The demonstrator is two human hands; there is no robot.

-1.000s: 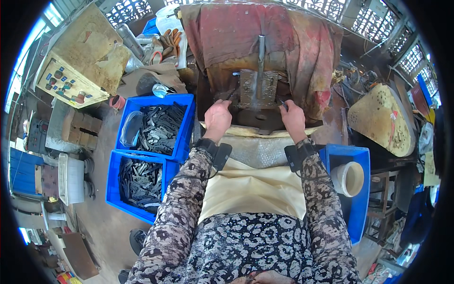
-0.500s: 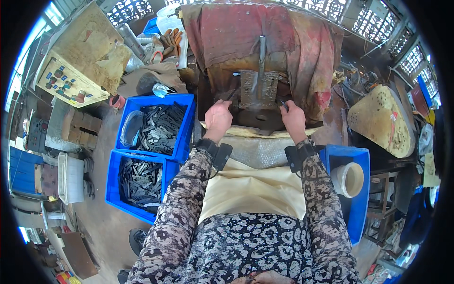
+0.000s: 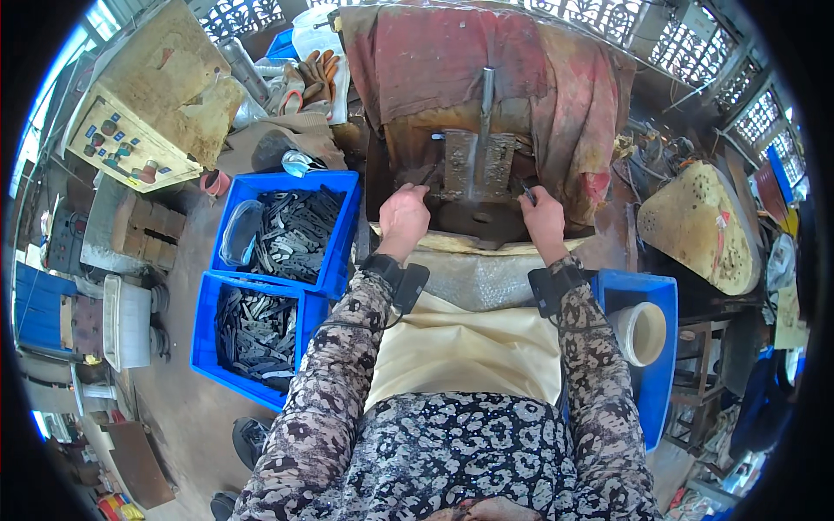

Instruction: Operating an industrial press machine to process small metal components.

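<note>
left hand (image 3: 405, 217): fingers pinched on a thin dark strip (image 3: 429, 175) | right hand (image 3: 544, 219): pinched on a small dark piece (image 3: 527, 192) | they're either side of the pitted metal plate (image 3: 499, 167) | imo keep both grips even, knuckles clear

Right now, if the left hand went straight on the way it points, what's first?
Probably the left edge of the pitted plate, with the thin dark piece in the left hand touching first. Depth is unclear, so it might pass alongside.

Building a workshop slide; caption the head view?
Left hand and right hand at a cloth-draped machine, blue bins of flat dark pieces alongside.
</note>
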